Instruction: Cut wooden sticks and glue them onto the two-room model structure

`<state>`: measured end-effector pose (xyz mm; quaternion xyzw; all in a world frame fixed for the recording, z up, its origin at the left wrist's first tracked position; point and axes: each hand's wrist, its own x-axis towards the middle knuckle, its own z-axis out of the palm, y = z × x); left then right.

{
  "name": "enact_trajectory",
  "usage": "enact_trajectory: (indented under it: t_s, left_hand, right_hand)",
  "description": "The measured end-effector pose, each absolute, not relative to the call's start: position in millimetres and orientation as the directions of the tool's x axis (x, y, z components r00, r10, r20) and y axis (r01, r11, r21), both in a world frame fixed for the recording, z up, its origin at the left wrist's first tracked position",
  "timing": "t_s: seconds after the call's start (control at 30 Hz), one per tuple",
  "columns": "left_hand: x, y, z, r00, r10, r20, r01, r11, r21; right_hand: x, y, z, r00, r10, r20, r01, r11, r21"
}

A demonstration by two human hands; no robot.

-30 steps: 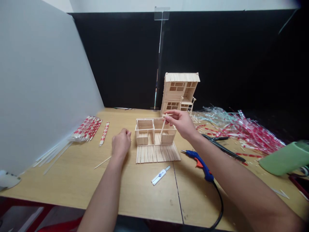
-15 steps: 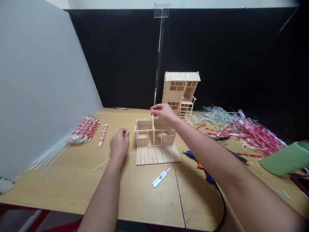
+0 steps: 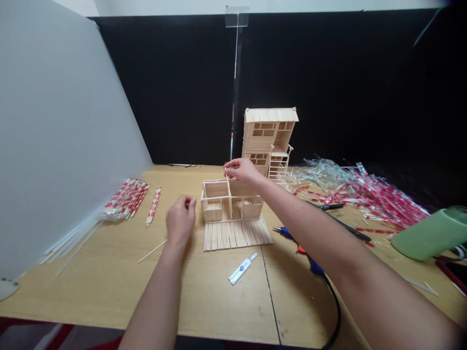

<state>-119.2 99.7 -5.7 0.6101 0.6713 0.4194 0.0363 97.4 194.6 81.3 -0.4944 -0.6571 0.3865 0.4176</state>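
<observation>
My right hand (image 3: 241, 170) pinches the upper end of a thin wooden stick (image 3: 228, 179) at the middle partition of a small roofless stick house (image 3: 212, 212). The house's slatted floor (image 3: 237, 234) extends toward me. Left of the house, my left hand (image 3: 181, 218) is low over the table with fingers curled closed. A thin skewer-like stick (image 3: 151, 252) lies on the table and runs under that hand; whether the fingers grip it is hidden. Behind my right hand stands a taller stick house (image 3: 270, 129) with a roof, windows and a railed balcony.
A white utility knife (image 3: 242, 269) and a blue glue gun (image 3: 285, 233) with a black cable lie in front. Wrapped chopsticks (image 3: 126, 197) and clear glue sticks (image 3: 73, 243) are at left. Crumpled wrappers (image 3: 383, 194) and a green bottle (image 3: 428, 236) are at right.
The view has shifted slightly, so most things sit a little further left. Both hands keep nearly the same places and poses, my right hand still at the partition top.
</observation>
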Motion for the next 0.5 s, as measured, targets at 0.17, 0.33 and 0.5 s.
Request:
enact_trajectory:
  t_s: [0.17,0.33,0.5]
  left_hand:
    - [-110,95,-1,-0.250,0.788,0.563,0.669,-0.281,0.689]
    - [-93,94,11,-0.144,0.740,0.657,0.659,-0.424,0.621]
    - [-72,102,26,-0.036,0.786,0.617,0.762,-0.378,0.526]
  right_hand:
    - [97,198,79,-0.169,0.972,0.165,0.327,0.213,-0.921]
    - [97,201,76,-0.177,0.970,0.168,0.317,0.218,-0.923]
    - [94,201,74,-0.179,0.969,0.169,0.294,0.217,-0.931]
